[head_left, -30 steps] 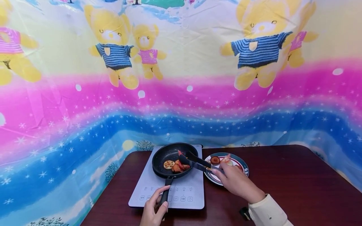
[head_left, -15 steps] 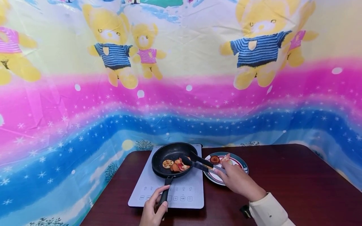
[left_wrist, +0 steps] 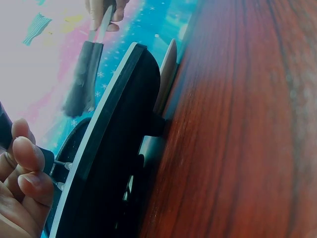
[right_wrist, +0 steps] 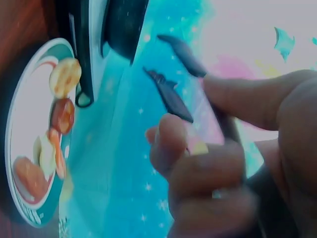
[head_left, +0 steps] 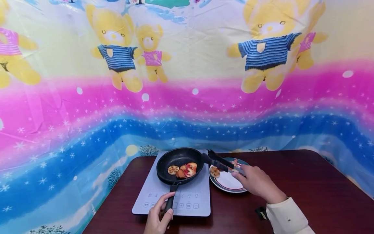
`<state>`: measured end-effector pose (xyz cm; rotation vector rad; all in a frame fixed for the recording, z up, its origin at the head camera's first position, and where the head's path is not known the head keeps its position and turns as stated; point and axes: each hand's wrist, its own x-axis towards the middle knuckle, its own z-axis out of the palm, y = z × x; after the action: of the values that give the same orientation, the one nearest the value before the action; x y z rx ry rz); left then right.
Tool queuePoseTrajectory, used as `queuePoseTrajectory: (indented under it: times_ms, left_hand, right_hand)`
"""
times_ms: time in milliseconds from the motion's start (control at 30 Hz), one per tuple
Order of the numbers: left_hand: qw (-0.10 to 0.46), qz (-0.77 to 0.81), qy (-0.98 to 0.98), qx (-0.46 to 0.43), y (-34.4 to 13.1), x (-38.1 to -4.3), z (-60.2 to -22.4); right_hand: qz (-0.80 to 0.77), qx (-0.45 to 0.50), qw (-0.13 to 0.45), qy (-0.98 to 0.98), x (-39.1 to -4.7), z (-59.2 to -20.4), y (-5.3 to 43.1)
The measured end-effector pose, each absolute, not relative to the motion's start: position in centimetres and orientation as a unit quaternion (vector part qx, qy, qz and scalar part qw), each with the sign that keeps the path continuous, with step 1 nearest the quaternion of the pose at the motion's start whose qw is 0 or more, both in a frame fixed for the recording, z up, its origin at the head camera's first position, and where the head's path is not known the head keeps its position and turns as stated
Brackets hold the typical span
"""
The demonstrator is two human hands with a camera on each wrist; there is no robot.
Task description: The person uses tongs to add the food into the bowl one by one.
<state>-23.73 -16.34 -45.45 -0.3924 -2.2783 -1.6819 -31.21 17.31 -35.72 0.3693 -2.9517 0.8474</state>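
My left hand grips the handle of a black frying pan. In the pan lie a lotus root slice and a small heap of orange, red and pale food pieces. My right hand holds black-tipped tongs above the gap between pan and plate. Their jaws stand apart with nothing between them, as the right wrist view shows. Under the tongs is a plate bearing a lotus root slice. The right wrist view also shows a brown piece and other food on it.
The pan rests on a white induction cooktop with touch buttons. Both cooktop and plate are on a dark red-brown table. A printed bear curtain hangs close behind. A small dark object is beside my right sleeve.
The tongs were over the food heap in the pan, first with a red piece at their tips. That food now lies in the pan, and my right hand has moved right with the tongs.
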Motion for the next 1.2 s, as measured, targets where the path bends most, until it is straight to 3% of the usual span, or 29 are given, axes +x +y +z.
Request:
queuePoseTrajectory:
  times_ms: [600, 1200]
  left_hand:
    - [0.128, -0.578, -0.795, -0.132, -16.4, -23.8, -45.5]
    - [0.117, -0.582, -0.795, -0.123, -16.3, -23.7, -45.3]
  right_hand:
    - [0.163, 0.094, 0.004, -0.982, -32.5, -37.8, 16.4]
    - [0.196, 0.095, -0.072, -0.973, -31.2, -35.1, 20.5]
